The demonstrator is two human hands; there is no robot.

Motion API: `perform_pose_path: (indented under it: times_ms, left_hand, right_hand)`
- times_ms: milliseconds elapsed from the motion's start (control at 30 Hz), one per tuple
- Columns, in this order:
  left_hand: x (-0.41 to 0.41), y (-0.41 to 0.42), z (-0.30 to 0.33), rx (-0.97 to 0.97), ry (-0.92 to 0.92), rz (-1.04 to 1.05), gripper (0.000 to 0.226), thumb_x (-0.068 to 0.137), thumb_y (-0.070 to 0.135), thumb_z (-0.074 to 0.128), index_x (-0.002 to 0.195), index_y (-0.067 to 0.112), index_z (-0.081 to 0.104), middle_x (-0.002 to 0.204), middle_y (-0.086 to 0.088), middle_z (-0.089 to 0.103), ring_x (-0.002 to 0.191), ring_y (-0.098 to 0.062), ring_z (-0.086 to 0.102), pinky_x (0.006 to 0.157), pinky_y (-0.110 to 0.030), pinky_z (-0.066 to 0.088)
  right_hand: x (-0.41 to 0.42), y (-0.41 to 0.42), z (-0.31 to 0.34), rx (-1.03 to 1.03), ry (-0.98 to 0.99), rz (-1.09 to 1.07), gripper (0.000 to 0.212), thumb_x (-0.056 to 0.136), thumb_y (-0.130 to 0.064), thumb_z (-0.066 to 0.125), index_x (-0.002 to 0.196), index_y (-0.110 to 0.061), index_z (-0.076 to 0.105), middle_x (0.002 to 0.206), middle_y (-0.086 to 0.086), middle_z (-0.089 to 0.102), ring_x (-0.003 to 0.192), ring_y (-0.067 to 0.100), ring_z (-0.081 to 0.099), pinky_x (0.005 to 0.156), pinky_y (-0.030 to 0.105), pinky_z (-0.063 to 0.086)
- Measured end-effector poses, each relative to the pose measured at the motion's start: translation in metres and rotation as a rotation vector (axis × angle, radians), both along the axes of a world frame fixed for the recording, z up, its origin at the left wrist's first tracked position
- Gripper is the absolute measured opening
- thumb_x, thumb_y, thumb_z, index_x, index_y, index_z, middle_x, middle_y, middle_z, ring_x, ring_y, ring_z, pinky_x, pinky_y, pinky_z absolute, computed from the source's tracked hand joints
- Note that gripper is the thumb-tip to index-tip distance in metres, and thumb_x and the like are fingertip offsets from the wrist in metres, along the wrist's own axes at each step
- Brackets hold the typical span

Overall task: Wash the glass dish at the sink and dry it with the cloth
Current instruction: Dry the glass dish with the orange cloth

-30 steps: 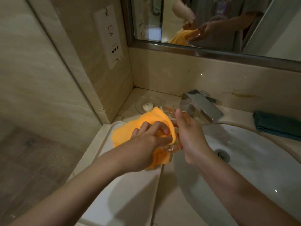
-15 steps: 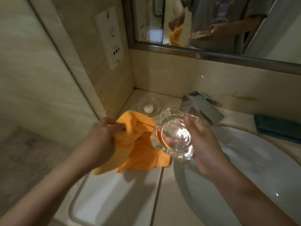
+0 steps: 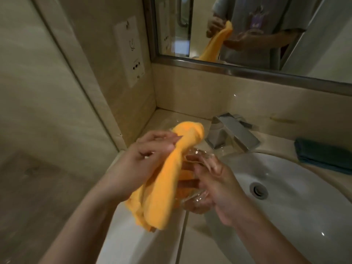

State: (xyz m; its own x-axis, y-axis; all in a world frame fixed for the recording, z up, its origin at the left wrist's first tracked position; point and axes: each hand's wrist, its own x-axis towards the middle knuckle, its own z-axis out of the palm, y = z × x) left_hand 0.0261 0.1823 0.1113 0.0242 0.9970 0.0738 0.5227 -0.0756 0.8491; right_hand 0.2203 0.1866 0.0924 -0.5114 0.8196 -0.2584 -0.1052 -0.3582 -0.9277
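Observation:
My right hand (image 3: 215, 187) grips the clear glass dish (image 3: 192, 197) above the counter, just left of the white sink basin (image 3: 285, 202). The orange cloth (image 3: 167, 178) hangs in a long fold from my left hand (image 3: 144, 161), which pinches it near its top. The cloth drapes over the left side of the dish and hides much of it. Fingers show through the glass.
A chrome faucet (image 3: 232, 134) stands behind the dish. A folded dark teal towel (image 3: 323, 155) lies on the counter at the right. A white tray (image 3: 137, 235) sits under my left arm. Wall socket plate (image 3: 129, 52) and mirror (image 3: 247, 25) are behind.
The left hand has lifted the orange cloth higher and brought it back over the dish. The right hand has tilted the dish so its open face no longer points at me.

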Motion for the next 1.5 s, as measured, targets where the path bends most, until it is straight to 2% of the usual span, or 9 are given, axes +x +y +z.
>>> perform_pose_path:
  times_ms: [67,167,267,400,533,833,1000,1300,1500]
  left_hand:
    - [0.009,-0.007,-0.006,0.100,0.177,-0.164,0.036,0.077,0.060,0.050,0.109,0.073,0.042,0.126,0.037,0.043,0.123,0.014,0.033,0.108,-0.011,0.019]
    - [0.022,-0.018,-0.008,0.048,0.278,-0.225,0.047,0.072,0.069,0.036,0.118,0.070,0.028,0.128,0.048,0.020,0.124,0.021,0.020,0.101,-0.001,0.010]
    - [0.015,-0.010,-0.014,0.094,0.344,-0.267,0.054,0.073,0.080,0.028,0.124,0.060,0.027,0.123,0.047,0.027,0.123,0.002,0.033,0.102,-0.007,0.021]
    - [0.013,-0.009,-0.014,0.077,0.416,-0.306,0.065,0.074,0.079,0.021,0.130,0.049,0.038,0.114,0.042,0.036,0.113,-0.010,0.041,0.093,-0.015,0.032]
    - [0.024,-0.015,-0.018,0.167,0.360,-0.158,0.049,0.077,0.059,0.048,0.119,0.035,0.057,0.101,0.031,0.053,0.098,-0.008,0.048,0.085,-0.010,0.034]
    - [0.027,-0.018,-0.018,0.067,0.118,0.065,0.028,0.069,0.065,0.048,0.097,0.062,0.051,0.103,0.052,0.048,0.107,0.013,0.044,0.086,-0.017,0.039]
    - [0.028,-0.016,-0.010,-0.081,-0.031,0.039,0.027,0.074,0.057,0.059,0.101,0.062,0.058,0.111,0.026,0.063,0.102,0.003,0.056,0.092,-0.035,0.049]
    - [0.015,-0.004,0.011,-0.334,0.050,-0.297,0.040,0.077,0.052,0.063,0.115,0.054,0.054,0.110,0.021,0.067,0.100,0.001,0.063,0.092,-0.035,0.052]
    - [0.010,-0.004,0.010,-0.362,-0.114,-0.265,0.030,0.075,0.050,0.066,0.104,0.055,0.062,0.108,0.014,0.070,0.098,-0.008,0.066,0.091,-0.037,0.053]
  right_hand:
    - [-0.003,0.000,-0.003,0.047,-0.059,0.006,0.023,0.095,-0.015,0.047,0.100,-0.029,0.064,0.086,-0.002,0.070,0.083,0.019,0.069,0.048,0.029,0.056]
    - [-0.003,0.003,-0.004,0.040,-0.120,0.063,0.017,0.095,-0.013,0.047,0.107,-0.017,0.058,0.083,0.006,0.066,0.073,0.028,0.067,0.038,0.026,0.050]
    - [-0.001,0.010,0.000,0.094,-0.236,0.162,0.013,0.094,-0.012,0.048,0.102,-0.011,0.057,0.087,0.022,0.062,0.072,0.043,0.065,0.048,0.040,0.054]
    - [-0.003,0.019,0.010,0.177,-0.368,0.303,0.018,0.091,-0.007,0.049,0.086,-0.019,0.061,0.085,0.011,0.061,0.074,0.017,0.064,0.076,0.054,0.055]
    - [-0.003,0.025,0.017,0.216,-0.429,0.420,0.022,0.090,-0.004,0.048,0.082,-0.022,0.060,0.095,0.022,0.063,0.083,0.030,0.067,0.079,0.064,0.050]
    - [0.005,0.016,-0.002,0.073,-0.380,0.253,0.023,0.091,-0.021,0.054,0.114,-0.023,0.057,0.101,0.000,0.067,0.093,0.011,0.065,0.066,0.023,0.053]
    - [0.005,0.009,-0.009,0.144,-0.418,0.206,0.018,0.093,-0.023,0.050,0.110,-0.025,0.058,0.103,-0.001,0.066,0.096,0.015,0.065,0.077,0.035,0.057]
    - [0.009,0.015,-0.001,0.457,-0.574,0.262,0.022,0.088,-0.015,0.056,0.108,-0.023,0.060,0.100,0.002,0.070,0.091,0.015,0.068,0.084,0.040,0.055]
    - [0.011,0.016,0.001,0.433,-0.491,0.228,0.012,0.089,-0.016,0.057,0.094,-0.026,0.060,0.088,-0.006,0.068,0.079,0.001,0.065,0.067,0.022,0.055]
